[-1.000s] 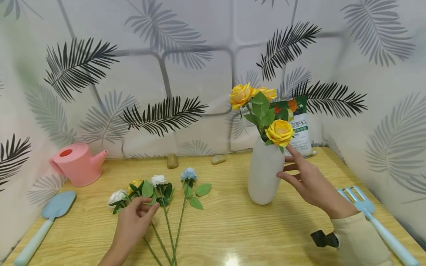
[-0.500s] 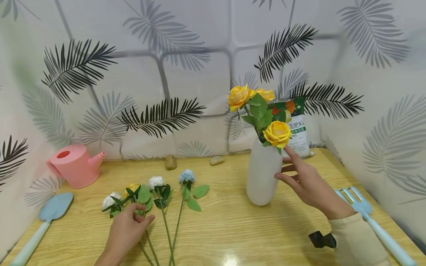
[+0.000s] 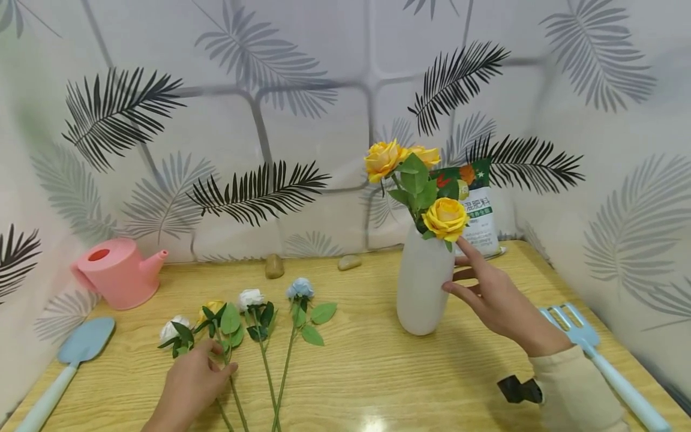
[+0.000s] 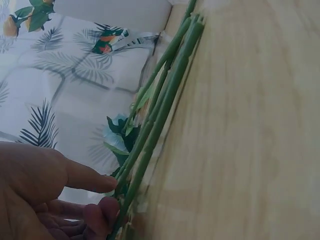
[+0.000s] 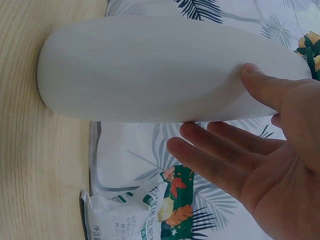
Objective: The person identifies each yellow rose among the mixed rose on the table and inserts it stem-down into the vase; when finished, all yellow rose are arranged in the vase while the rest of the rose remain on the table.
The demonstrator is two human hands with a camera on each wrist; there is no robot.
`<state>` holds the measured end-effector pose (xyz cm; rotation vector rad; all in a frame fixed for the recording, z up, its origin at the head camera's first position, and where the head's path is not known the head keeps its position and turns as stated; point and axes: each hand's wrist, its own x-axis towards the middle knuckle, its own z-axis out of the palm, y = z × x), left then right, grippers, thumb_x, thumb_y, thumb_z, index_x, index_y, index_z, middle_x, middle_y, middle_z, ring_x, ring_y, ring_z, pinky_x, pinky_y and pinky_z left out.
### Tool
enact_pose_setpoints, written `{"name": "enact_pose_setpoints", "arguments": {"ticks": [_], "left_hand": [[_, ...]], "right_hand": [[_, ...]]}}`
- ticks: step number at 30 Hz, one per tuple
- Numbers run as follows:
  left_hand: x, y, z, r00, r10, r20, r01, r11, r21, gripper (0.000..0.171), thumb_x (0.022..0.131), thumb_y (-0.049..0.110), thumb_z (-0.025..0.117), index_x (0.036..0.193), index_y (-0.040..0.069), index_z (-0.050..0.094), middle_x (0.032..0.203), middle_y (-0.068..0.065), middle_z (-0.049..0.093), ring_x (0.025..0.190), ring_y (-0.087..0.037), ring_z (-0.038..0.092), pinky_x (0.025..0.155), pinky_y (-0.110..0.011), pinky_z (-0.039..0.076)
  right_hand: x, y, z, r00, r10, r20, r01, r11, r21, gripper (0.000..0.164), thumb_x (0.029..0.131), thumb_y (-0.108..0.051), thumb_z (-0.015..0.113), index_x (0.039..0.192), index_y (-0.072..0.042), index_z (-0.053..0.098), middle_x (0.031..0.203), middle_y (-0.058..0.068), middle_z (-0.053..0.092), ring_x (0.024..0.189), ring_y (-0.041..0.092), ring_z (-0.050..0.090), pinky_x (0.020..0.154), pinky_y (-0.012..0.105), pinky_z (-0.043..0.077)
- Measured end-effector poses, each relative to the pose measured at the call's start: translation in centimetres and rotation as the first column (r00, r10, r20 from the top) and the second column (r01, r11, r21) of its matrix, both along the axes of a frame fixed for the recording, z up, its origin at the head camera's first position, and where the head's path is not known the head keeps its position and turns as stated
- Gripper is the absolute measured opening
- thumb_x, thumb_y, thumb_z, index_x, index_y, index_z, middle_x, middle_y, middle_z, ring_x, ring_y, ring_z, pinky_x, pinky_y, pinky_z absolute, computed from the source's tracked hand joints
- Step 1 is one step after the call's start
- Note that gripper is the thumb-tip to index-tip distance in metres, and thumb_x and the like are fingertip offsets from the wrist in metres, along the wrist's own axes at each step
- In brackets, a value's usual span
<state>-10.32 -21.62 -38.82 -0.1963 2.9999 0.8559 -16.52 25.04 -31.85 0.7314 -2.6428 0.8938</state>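
Observation:
My left hand (image 3: pixel 189 379) pinches the green stem of a yellow rose (image 3: pixel 211 310) low over the table. In the left wrist view, thumb and index fingertip meet at a bundle of green stems (image 4: pixel 155 117). Close by lie a white rose (image 3: pixel 174 330), another white rose (image 3: pixel 251 299) and a blue rose (image 3: pixel 300 288). My right hand (image 3: pixel 499 303) rests against a tall white vase (image 3: pixel 423 288), its thumb on the side and the other fingers extended at the back. Several yellow roses (image 3: pixel 445 219) with green leaves stand in the vase.
A pink watering can (image 3: pixel 121 276) and a blue trowel (image 3: pixel 81 348) are at the left. On the right lies a blue hand fork (image 3: pixel 583 336). A printed bag (image 3: pixel 479 216) stands behind the vase, and two stones (image 3: pixel 274 266) lie along the back.
My left hand has moved left and toward me, and the yellow rose and leftmost white rose have shifted left with it. My right hand stays at the vase. The head view has turned slightly.

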Motion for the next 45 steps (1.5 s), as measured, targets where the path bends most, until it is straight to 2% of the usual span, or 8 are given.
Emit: {"name": "enact_pose_setpoints", "arguments": {"ticks": [8,16,24,31,35,38,41,45], "left_hand": [[0.1,0.2,-0.5,1.000,0.020,0.020,-0.022,0.994,0.109,0.036,0.088,0.008,0.074,0.117,-0.008,0.061,0.069,0.000,0.066,0.054,-0.013,0.061,0.059,-0.031,0.049],[0.2,0.6,0.4,0.998,0.056,0.022,-0.060,0.966,0.253,0.040,0.091,0.003,0.069,0.126,-0.010,0.055,0.071,-0.006,0.066,0.052,-0.017,0.062,0.049,-0.030,0.050],[-0.1,1.0,3.0,0.996,0.062,-0.057,-0.041,0.948,0.317,0.046,0.093,0.002,0.068,0.134,-0.009,0.052,0.082,-0.011,0.069,0.058,-0.020,0.068,0.051,-0.030,0.057],[-0.4,2.9,6.1,0.972,0.057,-0.229,0.021,0.946,0.323,0.044,0.094,0.006,0.070,0.135,0.000,0.056,0.089,-0.015,0.072,0.059,-0.013,0.067,0.052,-0.025,0.055],[-0.8,5.1,7.7,0.930,0.019,-0.368,0.129,0.918,0.374,0.043,0.094,0.004,0.070,0.135,0.005,0.057,0.091,-0.015,0.072,0.059,-0.009,0.066,0.054,-0.025,0.055],[-1.1,7.0,8.8,0.881,-0.022,-0.472,0.235,0.887,0.398,0.044,0.093,0.000,0.070,0.134,0.005,0.057,0.090,-0.015,0.071,0.061,-0.007,0.066,0.055,-0.025,0.056],[-1.3,9.1,9.8,0.816,-0.065,-0.574,0.357,0.838,0.413,0.045,0.091,-0.006,0.069,0.134,0.001,0.057,0.089,-0.018,0.071,0.061,-0.006,0.065,0.056,-0.024,0.056],[-1.9,11.8,10.7,0.702,-0.136,-0.700,0.534,0.751,0.389,0.045,0.089,-0.010,0.069,0.132,-0.003,0.057,0.088,-0.018,0.069,0.062,-0.010,0.066,0.057,-0.026,0.057]], "right_hand": [[0.1,0.1,-0.1,1.000,-0.014,0.019,0.013,1.000,0.002,0.087,0.095,-0.009,0.068,0.161,-0.006,0.011,0.134,0.031,0.057,0.109,0.042,0.068,0.081,0.046,0.061],[0.0,0.1,-0.1,1.000,-0.006,0.008,0.006,1.000,0.007,0.087,0.095,-0.009,0.068,0.161,-0.007,0.011,0.133,0.031,0.058,0.109,0.041,0.068,0.080,0.044,0.062],[0.0,0.2,-0.1,1.000,-0.004,0.002,0.004,1.000,0.013,0.087,0.095,-0.008,0.068,0.160,-0.007,0.011,0.133,0.030,0.058,0.109,0.040,0.069,0.080,0.044,0.062],[-0.1,0.3,-0.2,1.000,-0.001,-0.004,0.001,1.000,0.014,0.088,0.094,-0.006,0.069,0.160,-0.007,0.012,0.132,0.030,0.059,0.108,0.040,0.069,0.079,0.043,0.062],[0.0,0.3,-0.1,1.000,-0.004,-0.003,0.004,1.000,0.015,0.087,0.094,-0.007,0.069,0.160,-0.007,0.012,0.132,0.030,0.059,0.108,0.040,0.069,0.079,0.044,0.062],[0.0,0.3,-0.1,1.000,-0.008,0.009,0.008,1.000,0.013,0.088,0.094,-0.007,0.068,0.160,-0.007,0.011,0.132,0.030,0.058,0.109,0.040,0.069,0.080,0.044,0.062],[0.0,0.2,-0.1,1.000,-0.009,0.008,0.009,1.000,0.014,0.087,0.094,-0.007,0.068,0.160,-0.007,0.011,0.132,0.030,0.059,0.109,0.041,0.069,0.080,0.044,0.062],[0.0,0.1,-0.1,1.000,-0.004,0.000,0.004,1.000,0.008,0.087,0.094,-0.007,0.069,0.160,-0.007,0.012,0.131,0.030,0.059,0.108,0.041,0.069,0.079,0.044,0.062]]}}
